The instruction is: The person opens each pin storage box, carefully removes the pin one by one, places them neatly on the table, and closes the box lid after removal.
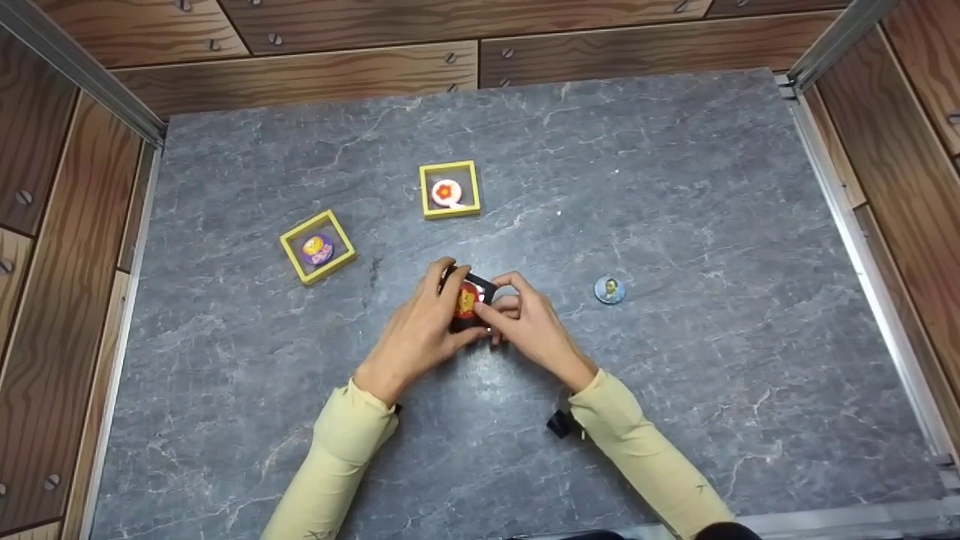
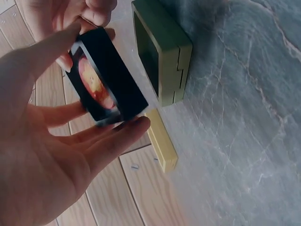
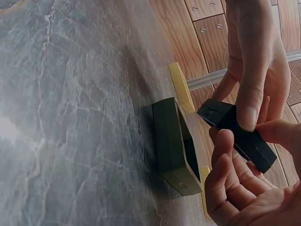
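Note:
Raised off the table between both hands is a small square black display frame (image 2: 117, 70) with a round red and yellow badge (image 1: 466, 300) inside. My left hand (image 1: 420, 326) grips the frame from the left, fingers along the far side and thumb along the near side. On the right side, my right hand (image 1: 536, 326) pinches the frame's edge, thumb near the badge. Both wrist views show a dark olive-green frame (image 3: 170, 146) standing on the table close by; the hands appear to hide it in the head view.
Farther back lies a yellow frame (image 1: 452, 214) holding a white badge with a red flower (image 1: 445, 191). Another yellow frame (image 1: 330, 271), at the left, holds a purple badge (image 1: 317, 249). A loose blue badge (image 1: 609, 289) lies to the right. Wood-patterned walls surround the grey marbled table (image 1: 712, 225).

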Available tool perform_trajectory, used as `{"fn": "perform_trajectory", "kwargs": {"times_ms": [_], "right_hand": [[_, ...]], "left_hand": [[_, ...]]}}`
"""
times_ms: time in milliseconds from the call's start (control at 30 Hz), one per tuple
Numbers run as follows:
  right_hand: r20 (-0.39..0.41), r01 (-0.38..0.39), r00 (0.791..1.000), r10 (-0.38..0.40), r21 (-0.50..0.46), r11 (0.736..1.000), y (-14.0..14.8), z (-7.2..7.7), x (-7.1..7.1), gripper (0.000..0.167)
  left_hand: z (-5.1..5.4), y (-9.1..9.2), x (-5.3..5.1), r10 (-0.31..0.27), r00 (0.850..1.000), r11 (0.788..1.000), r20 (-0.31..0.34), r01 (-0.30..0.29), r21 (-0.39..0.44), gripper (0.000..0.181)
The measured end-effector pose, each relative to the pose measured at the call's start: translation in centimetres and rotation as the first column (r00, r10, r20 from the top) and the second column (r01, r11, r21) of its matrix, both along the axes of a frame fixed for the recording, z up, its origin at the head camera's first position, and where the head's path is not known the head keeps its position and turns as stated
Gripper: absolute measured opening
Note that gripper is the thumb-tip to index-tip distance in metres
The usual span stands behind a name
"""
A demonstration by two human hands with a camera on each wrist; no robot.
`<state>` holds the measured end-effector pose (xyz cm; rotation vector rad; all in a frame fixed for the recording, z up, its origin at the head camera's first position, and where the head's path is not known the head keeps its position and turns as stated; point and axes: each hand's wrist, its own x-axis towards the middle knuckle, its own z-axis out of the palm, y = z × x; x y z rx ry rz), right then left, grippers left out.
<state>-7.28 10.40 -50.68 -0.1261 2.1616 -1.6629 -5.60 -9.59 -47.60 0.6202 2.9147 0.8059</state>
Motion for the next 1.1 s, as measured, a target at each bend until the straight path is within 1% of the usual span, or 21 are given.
{"fn": "perform_trajectory", "kwargs": {"times_ms": [133, 300, 467, 600, 700, 867, 967, 1100], "right_hand": [[0.005, 0.013, 1.0, -0.013, -0.012, 1.0, 0.2, -0.1, -0.1, 0.039], [0.01, 0.042, 0.999, -0.042, -0.025, 0.999, 0.2, -0.3, -0.1, 0.039], [-0.015, 0.041, 0.999, -0.042, -0.035, 0.999, 0.2, -0.3, -0.1, 0.04], [-0.053, 0.034, 0.998, -0.037, -0.045, 0.998, 0.3, -0.1, 0.0, 0.043], [-0.061, 0.013, 0.998, -0.016, -0.054, 0.998, 0.4, -0.1, 0.0, 0.05], [-0.058, -0.054, 0.997, 0.049, -0.093, 0.994, 1.0, -0.5, 0.1, 0.066], [-0.054, -0.099, 0.994, 0.092, -0.132, 0.986, 1.5, -0.7, 0.2, 0.073], [-0.056, -0.139, 0.99, 0.131, -0.181, 0.974, 1.8, -0.8, 0.3, 0.079]], "left_hand": [[0.2, -0.2, 0.0, -0.04, 0.999, 0.998, 0.007, 0.04, -0.046, 0.095], [0.4, -0.4, -0.1, -0.055, 0.998, 0.996, 0.003, 0.055, -0.069, 0.087], [0.2, -0.5, -0.2, -0.036, 0.999, 0.997, -0.011, 0.036, -0.067, 0.082], [0.1, -0.5, -0.1, -0.01, 1.0, 0.999, -0.003, 0.01, -0.043, 0.082], [0.2, -0.5, -0.1, 0.006, 1.0, 1.0, 0.002, -0.006, -0.019, 0.082], [0.2, -0.6, 0.1, 0.023, 1.0, 1.0, 0.006, -0.024, 0.015, 0.083], [0.3, -0.6, 0.2, 0.027, 0.999, 0.999, 0.021, -0.027, 0.032, 0.081], [0.3, -0.7, 0.3, 0.016, 0.999, 0.998, 0.043, -0.019, 0.064, 0.078]]}}
